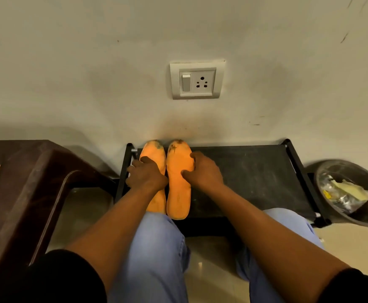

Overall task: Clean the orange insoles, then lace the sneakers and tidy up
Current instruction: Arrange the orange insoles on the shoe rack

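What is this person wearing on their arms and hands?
Both hands, left hand and right hand, are bare: no gloves, rings or watch visible. The forearms are bare too. Black sleeves end near the elbows on both arms.

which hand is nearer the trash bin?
Right. The right hand rests on the right insole, on the side toward the trash bin; the left hand rests on the left insole, farther away across the black rack.
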